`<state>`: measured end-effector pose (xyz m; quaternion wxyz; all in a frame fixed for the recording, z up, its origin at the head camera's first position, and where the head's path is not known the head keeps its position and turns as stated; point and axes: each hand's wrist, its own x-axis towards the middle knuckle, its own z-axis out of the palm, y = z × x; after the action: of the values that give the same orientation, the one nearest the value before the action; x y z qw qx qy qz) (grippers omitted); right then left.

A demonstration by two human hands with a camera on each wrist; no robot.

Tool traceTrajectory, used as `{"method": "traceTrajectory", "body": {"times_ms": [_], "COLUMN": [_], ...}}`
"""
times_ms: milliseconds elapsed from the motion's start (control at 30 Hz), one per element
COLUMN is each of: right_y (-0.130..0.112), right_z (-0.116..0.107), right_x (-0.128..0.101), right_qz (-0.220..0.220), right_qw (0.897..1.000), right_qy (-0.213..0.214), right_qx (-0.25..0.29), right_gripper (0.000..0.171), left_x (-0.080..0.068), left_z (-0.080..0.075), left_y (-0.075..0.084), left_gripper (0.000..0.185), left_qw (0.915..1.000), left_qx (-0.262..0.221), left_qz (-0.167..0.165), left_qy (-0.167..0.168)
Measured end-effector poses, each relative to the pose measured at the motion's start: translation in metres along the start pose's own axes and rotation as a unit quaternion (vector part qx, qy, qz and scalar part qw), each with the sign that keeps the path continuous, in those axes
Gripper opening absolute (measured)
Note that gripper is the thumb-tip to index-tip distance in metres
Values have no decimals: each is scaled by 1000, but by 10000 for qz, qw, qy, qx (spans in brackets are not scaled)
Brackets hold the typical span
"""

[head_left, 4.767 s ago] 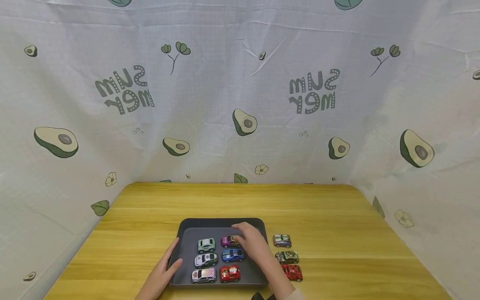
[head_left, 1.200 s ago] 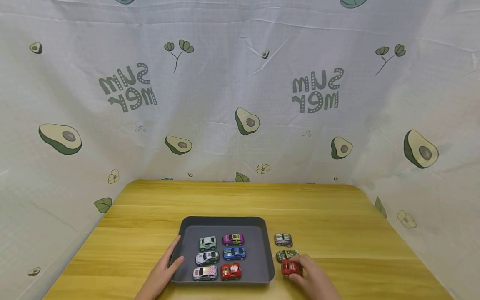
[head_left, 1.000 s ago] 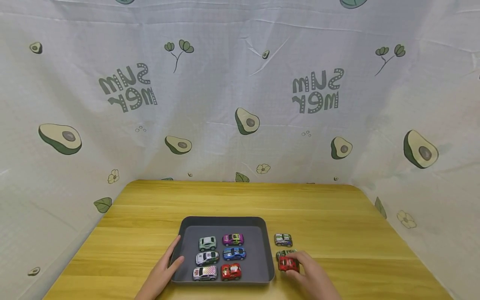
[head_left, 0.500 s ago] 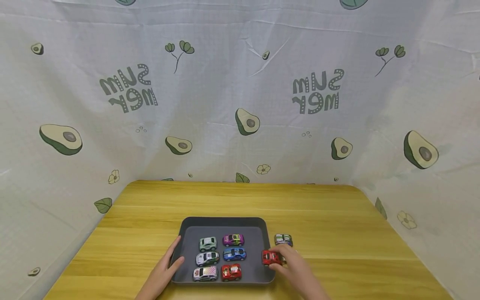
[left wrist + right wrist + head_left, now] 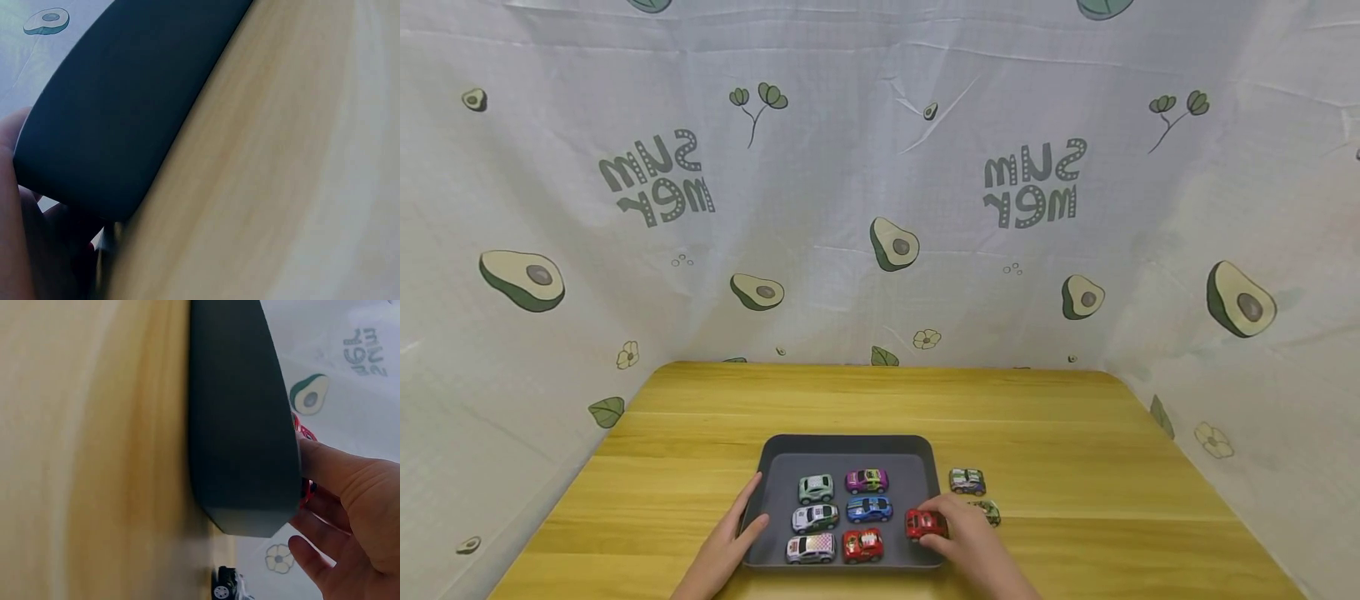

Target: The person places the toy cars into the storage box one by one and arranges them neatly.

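A dark grey tray (image 5: pixel 916 462) lies on the wooden table and carries several toy cars in two columns. My right hand (image 5: pixel 957 533) pinches a red toy car (image 5: pixel 923 523) over the tray's right part, beside the blue car (image 5: pixel 868 507) and another red car (image 5: pixel 861 544). In the right wrist view the tray's outer wall (image 5: pixel 240 431) fills the middle, with my right hand's fingers (image 5: pixel 340 472) reaching over its rim. My left hand (image 5: pixel 730 537) rests at the tray's left edge, thumb on the rim. The left wrist view shows the tray's wall (image 5: pixel 125 106) close up.
Two toy cars stand on the table right of the tray: a silver-green one (image 5: pixel 966 481) and a green one (image 5: pixel 988 510) partly behind my right hand. An avocado-print cloth (image 5: pixel 880 183) walls the table at back and sides.
My right hand picked the red car from the table right of the tray and carried it left over the rim into the tray. My left hand stayed at the tray's left edge.
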<state>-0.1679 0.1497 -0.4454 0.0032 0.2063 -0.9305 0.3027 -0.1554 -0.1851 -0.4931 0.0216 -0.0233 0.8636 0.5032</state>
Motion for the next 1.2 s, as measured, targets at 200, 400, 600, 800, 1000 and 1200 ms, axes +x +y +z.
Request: {"method": "traceTrajectory", "body": {"times_ms": [200, 400, 600, 800, 1000, 1200], "right_y": [0, 0, -3, -4, -7, -7], "right_z": [10, 13, 11, 10, 9, 9], "right_x": [-1, 2, 6, 9, 10, 11], "right_qz": [-121, -218, -199, -205, -143, -92], "right_qw": [9991, 9977, 9956, 9937, 9935, 9928], "right_qy": [-28, -233, -565, -773, -901, -1012], "right_qx": [-394, -605, -717, -786, -677, -628], "right_gripper": [26, 27, 27, 26, 26, 26], "left_x": [-1, -1, -2, -3, 0, 1], "left_z": [1, 1, 0, 0, 1, 1], "left_y": [1, 1, 2, 2, 1, 2], "left_gripper": [66, 66, 66, 67, 67, 67], "left_qw": [9999, 9999, 9998, 9998, 9993, 9993], "left_qx": [20, -9, -50, -130, -280, -302], "left_qz": [-102, -164, -180, -174, -224, -184], "left_qy": [-8, -30, -28, -41, -69, -94]}}
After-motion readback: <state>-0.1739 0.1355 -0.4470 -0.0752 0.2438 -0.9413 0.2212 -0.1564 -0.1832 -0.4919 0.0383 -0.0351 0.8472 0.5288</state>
